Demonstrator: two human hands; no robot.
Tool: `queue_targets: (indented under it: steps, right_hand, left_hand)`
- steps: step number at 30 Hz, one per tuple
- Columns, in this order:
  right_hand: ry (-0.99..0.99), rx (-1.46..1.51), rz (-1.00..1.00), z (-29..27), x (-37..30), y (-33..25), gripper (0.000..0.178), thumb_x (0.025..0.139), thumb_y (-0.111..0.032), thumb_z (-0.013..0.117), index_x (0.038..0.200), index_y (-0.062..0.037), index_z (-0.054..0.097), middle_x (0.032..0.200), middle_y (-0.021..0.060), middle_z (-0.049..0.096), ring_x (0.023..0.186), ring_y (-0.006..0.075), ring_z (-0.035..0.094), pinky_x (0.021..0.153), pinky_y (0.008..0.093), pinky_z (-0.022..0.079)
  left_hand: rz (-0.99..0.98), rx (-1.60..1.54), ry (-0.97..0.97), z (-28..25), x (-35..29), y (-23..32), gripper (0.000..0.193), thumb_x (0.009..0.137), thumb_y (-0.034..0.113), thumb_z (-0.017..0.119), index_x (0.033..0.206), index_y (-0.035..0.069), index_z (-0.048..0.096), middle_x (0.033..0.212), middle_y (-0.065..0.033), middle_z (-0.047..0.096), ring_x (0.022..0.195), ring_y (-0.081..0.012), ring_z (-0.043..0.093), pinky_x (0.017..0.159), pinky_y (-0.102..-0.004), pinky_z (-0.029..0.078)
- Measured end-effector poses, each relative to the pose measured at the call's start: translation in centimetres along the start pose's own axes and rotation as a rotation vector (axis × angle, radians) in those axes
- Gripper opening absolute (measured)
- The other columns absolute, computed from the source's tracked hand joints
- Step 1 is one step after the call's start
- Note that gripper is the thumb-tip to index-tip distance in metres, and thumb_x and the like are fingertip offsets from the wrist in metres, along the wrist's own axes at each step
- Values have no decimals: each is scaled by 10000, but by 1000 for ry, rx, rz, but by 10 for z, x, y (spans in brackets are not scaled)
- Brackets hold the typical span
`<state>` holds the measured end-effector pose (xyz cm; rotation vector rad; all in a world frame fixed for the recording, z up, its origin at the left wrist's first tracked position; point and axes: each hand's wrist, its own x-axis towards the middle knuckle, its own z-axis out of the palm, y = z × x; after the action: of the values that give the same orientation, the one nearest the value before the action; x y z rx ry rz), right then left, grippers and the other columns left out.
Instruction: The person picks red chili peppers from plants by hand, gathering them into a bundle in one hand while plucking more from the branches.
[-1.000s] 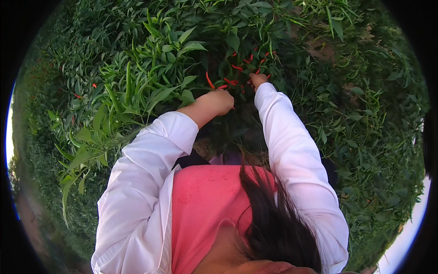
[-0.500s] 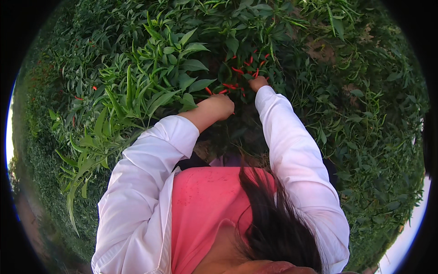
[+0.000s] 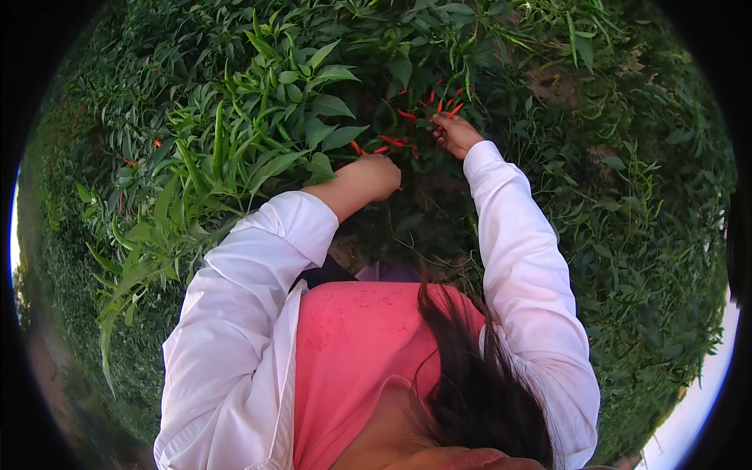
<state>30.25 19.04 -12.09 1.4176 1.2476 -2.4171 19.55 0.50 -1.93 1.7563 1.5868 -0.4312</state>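
Note:
Both my hands reach in among chili pepper plants with slender red pods. My left hand (image 3: 377, 177) is closed in a fist, back of the hand up. Red chilies (image 3: 356, 147) show at its far side, and a small red tip pokes out at its near edge, so it appears to hold several. To its right and farther forward, my right hand (image 3: 457, 135) has its fingers pinched together at a red chili (image 3: 455, 111). The fingertips are partly hidden by leaves. More red chilies (image 3: 406, 114) hang on the plant between and beyond the hands.
A leafy branch with long green chilies (image 3: 218, 141) rises left of my left hand. Dense pepper foliage (image 3: 627, 258) surrounds me on both sides. Bare soil (image 3: 552, 86) shows through at the far right. A few red pods (image 3: 157, 143) dot the plants at left.
My right hand has shifted slightly right and turned, so more of its fingers show at the red chilies. My left hand stays closed in nearly the same place.

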Motion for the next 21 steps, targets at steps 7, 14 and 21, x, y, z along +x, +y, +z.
queue_targets:
  steps: [7,14,21]
  right_hand:
    - [-266,-48,-176,12,-52,-15,172,900,-238,510,1012,-110,535,780,-36,502,656,66,418,579,200,346]
    - [-241,-177,-321,29,-76,-5,222,909,-224,479,1076,-98,553,811,-41,535,712,53,466,647,200,394]
    - [-76,-301,-433,42,-87,4,184,916,-223,468,963,-64,547,810,-5,553,685,72,497,625,220,424]
  left_hand:
    - [-162,-608,430,-25,26,-27,265,890,199,451,978,-39,526,933,-190,606,882,-312,600,738,-410,468]
    - [-45,-1362,275,-21,28,-21,262,924,240,445,937,9,568,787,-30,575,737,-146,564,698,-285,452]
    - [-149,-895,575,-15,20,2,176,883,186,494,894,18,547,754,-85,568,724,-193,562,673,-315,429]
